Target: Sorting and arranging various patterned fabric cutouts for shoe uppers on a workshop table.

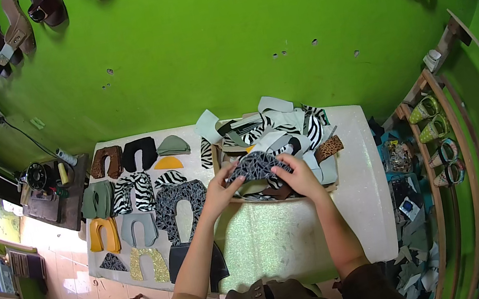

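A bright green wall (195,57) fills most of what lies ahead of me, and against it stands my white-topped table (359,181). On the table a shallow box (215,160) overflows with a heap of scraps (273,123), zebra, white and grey, some hanging past its rim. To the left lies a broad dark patterned sheet (167,206) with an arched cut-out, just beside a black-and-white zebra arch (131,181).

My left hand (220,188) is clamped on the left end of a dark patterned piece (257,165), and my right hand (299,174) is clamped on its right end, thumbs on the side facing me. I have it over the box, its curved edge away from me (whether its underside touches the scraps, I can't tell).

Smaller still, at the table's far side, an olive half-dome (173,145) sits just behind a yellow half-round (168,163). Smallest of these is a dark patterned triangle (113,263), near the table's left edge.
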Motion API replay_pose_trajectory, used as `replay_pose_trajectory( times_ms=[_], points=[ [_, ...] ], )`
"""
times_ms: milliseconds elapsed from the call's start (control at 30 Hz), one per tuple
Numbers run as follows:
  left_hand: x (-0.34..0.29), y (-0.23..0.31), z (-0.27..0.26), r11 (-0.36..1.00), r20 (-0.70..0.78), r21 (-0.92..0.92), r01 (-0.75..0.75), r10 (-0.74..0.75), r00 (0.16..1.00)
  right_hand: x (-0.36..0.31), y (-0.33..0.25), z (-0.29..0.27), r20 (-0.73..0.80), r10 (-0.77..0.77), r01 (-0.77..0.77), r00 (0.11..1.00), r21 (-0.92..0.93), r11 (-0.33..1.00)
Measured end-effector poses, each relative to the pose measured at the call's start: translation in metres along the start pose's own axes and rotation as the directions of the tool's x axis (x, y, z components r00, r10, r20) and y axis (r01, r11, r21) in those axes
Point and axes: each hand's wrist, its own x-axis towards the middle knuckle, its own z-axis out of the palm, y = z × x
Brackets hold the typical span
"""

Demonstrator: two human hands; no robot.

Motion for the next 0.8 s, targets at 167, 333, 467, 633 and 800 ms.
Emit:
replay_pose_trajectory(
  times_ms=[167,333,467,633,800],
  points=[
    [-0.008,-0.015,-0.007,0.988,-0.004,0.104,0.112,-0.112,0.994,-0.015,-0.004,0.011,-0.004,0.045,-0.045,0.999,-0.166,0.985],
    [-0.009,-0.016,-0.01,0.99,-0.068,0.106,0.098,-0.091,0.993,-0.02,-0.002,0.009,-0.04,-0.042,0.032,0.998,-0.213,0.976],
    [-0.008,-0.011,-0.01,0.994,-0.123,-0.002,0.114,-0.113,0.986,-0.02,0.0,0.002,-0.09,-0.1,0.077,0.991,-0.226,0.971],
    [-0.007,-0.005,-0.015,0.987,-0.269,-0.14,0.078,-0.114,0.956,-0.014,-0.002,-0.004,-0.063,-0.255,0.179,0.965,-0.551,0.815],
    [-0.009,-0.005,-0.017,0.989,-0.354,-0.147,0.03,-0.081,0.932,-0.005,-0.008,0.001,0.02,-0.282,0.232,0.959,-0.627,0.743]
  ],
)
